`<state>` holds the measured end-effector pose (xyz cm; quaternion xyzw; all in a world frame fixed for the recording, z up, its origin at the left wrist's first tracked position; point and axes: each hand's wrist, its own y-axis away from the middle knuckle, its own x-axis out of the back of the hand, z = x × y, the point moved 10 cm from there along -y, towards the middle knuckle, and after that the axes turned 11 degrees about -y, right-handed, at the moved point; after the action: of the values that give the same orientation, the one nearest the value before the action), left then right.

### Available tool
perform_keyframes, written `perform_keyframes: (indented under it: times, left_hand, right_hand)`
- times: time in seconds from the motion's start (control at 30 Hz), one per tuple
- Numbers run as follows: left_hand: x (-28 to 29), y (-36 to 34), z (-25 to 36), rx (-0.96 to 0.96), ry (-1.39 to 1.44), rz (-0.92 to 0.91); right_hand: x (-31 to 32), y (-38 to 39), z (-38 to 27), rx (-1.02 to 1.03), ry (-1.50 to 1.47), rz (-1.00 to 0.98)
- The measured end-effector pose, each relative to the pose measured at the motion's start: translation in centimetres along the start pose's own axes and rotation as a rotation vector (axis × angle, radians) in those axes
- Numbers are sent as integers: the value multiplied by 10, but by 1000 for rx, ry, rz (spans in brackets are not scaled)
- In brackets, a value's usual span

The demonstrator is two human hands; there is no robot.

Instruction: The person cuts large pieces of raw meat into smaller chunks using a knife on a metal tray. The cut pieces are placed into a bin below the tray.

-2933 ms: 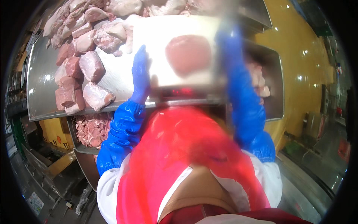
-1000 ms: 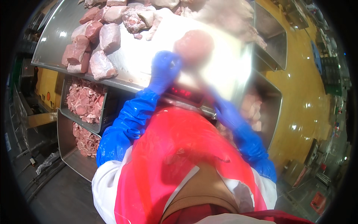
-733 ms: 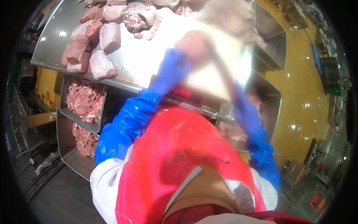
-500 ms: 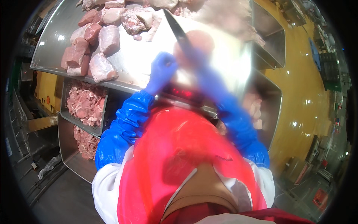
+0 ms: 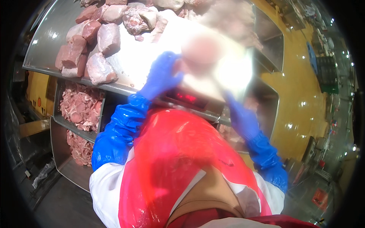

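Note:
My left hand (image 5: 162,72), in a blue glove, is closed around the edge of a small pink piece of meat (image 5: 180,66) over the white board (image 5: 135,51). My right hand (image 5: 243,118), also gloved in blue, is at the board's right front corner. Its fingers look closed as on a knife handle, but the blade is lost in glare and blur. Beyond my hands lies a round pink cut of meat (image 5: 203,51), hazy in the bright light.
Large meat chunks (image 5: 108,40) crowd the metal table's left. A red-lit display (image 5: 186,97) sits at the front edge. Below left, a grey crate (image 5: 102,114) of meat trimmings stands above a metal bin (image 5: 62,161). Metal bins (image 5: 274,97) line the right side.
My right hand has moved right and toward me, away from the round cut; the knife blade, visible before, is no longer distinct. My left hand stays near the same place.

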<state>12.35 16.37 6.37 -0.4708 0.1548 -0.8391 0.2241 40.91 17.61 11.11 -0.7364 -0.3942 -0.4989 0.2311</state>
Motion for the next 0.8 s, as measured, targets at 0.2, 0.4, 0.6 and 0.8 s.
perform_keyframes:
  times: [0.2, 0.4, 0.6, 0.8]
  left_hand:
    - [-32, 3, -7, -125, -116, -82]
    - [-28, 3, -11, -122, -92, -51]
    - [-34, -16, -26, -133, -150, -57]
    - [13, -44, -98, -40, -210, -35]
  right_hand:
    - [-33, -141, -43, 28, -343, 292]
    - [-73, -125, -10, -110, -262, 54]
    - [-34, -17, 4, -199, 86, -154]
    - [-4, 4, 10, -120, 226, -164]
